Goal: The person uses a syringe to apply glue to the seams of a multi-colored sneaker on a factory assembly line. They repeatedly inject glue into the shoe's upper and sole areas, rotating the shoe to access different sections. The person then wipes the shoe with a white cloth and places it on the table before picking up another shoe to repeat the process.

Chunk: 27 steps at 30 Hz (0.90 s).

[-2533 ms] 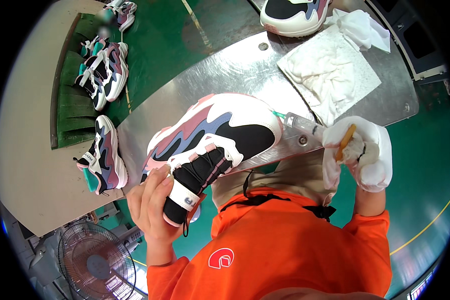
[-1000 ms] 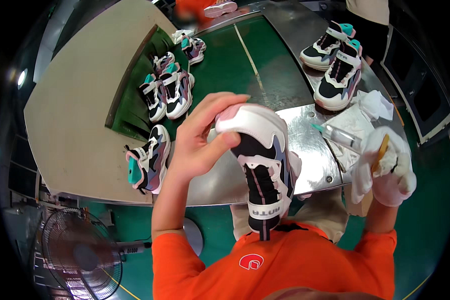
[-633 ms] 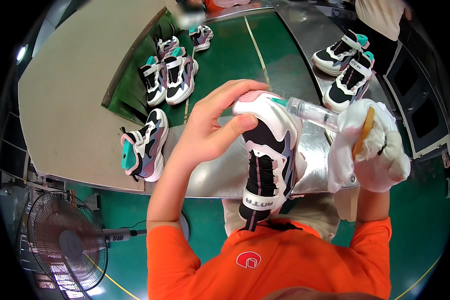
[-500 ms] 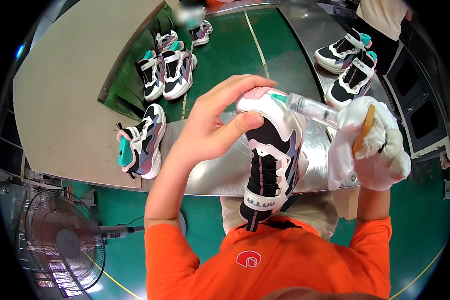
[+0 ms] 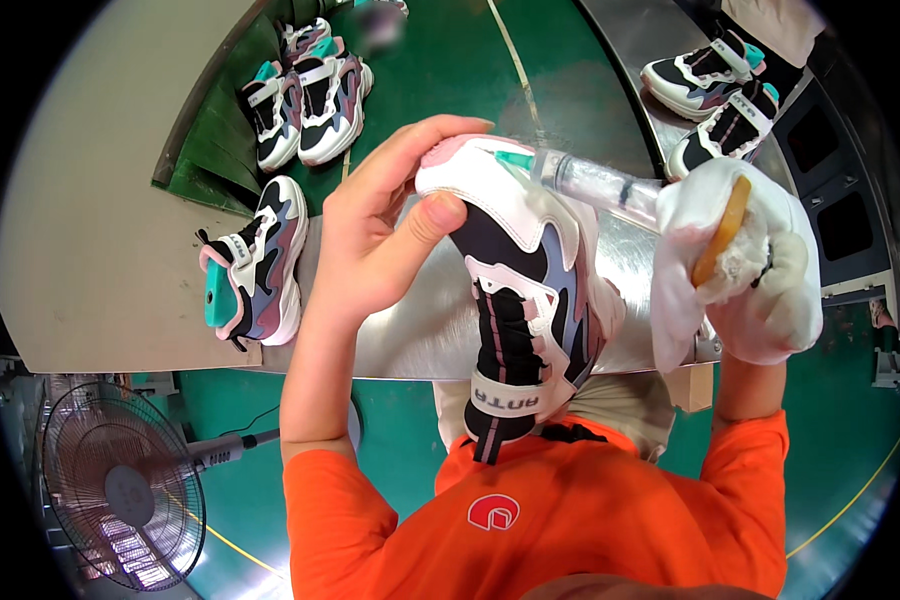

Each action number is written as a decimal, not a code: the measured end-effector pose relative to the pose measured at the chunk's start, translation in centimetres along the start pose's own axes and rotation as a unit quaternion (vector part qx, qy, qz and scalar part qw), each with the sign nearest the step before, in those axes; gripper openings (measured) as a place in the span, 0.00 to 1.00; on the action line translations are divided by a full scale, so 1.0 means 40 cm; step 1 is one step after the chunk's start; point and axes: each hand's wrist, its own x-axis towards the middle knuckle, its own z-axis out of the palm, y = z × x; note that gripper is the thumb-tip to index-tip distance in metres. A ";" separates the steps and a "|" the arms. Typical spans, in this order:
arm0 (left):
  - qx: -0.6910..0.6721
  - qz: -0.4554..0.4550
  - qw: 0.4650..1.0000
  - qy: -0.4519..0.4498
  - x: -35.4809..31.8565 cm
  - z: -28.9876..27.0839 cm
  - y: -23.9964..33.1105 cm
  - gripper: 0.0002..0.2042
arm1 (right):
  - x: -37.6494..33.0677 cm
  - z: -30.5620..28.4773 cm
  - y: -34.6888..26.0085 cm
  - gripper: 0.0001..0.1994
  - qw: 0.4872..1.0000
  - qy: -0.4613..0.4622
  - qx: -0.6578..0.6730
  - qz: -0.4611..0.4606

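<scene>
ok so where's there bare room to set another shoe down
The widest bare patch is the beige tabletop, left of the single shoe and green flaps. The green surface also looks bare between the clustered shoes and metal strip. Crowded: around the hands, held shoe and syringe.

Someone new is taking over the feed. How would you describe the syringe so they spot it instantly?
Start at the orange shirt, then go up to the multicoloured sneaker that the left hand holds by the toe. The syringe spans from there to the white-gloved right hand. Its see-through barrel and narrow green tip set it apart from the opaque sneaker.
</scene>
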 end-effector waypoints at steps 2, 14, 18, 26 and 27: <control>-0.017 -0.004 1.000 0.014 -0.009 -0.017 -0.014 0.24 | 0.011 0.011 0.017 0.24 1.000 0.003 -0.009 0.012; -0.076 -0.065 0.986 0.137 -0.082 -0.035 -0.133 0.26 | 0.053 0.015 0.091 0.24 0.995 0.001 -0.029 0.092; -0.110 -0.084 0.975 0.174 -0.109 -0.038 -0.177 0.26 | 0.053 0.015 0.112 0.23 0.993 0.002 -0.030 0.112; -0.139 -0.109 0.959 0.220 -0.131 -0.021 -0.210 0.29 | 0.036 -0.004 0.140 0.23 0.991 0.001 -0.005 0.135; -0.138 -0.111 0.959 0.222 -0.132 -0.019 -0.208 0.29 | 0.033 -0.009 0.140 0.23 0.991 -0.001 0.000 0.136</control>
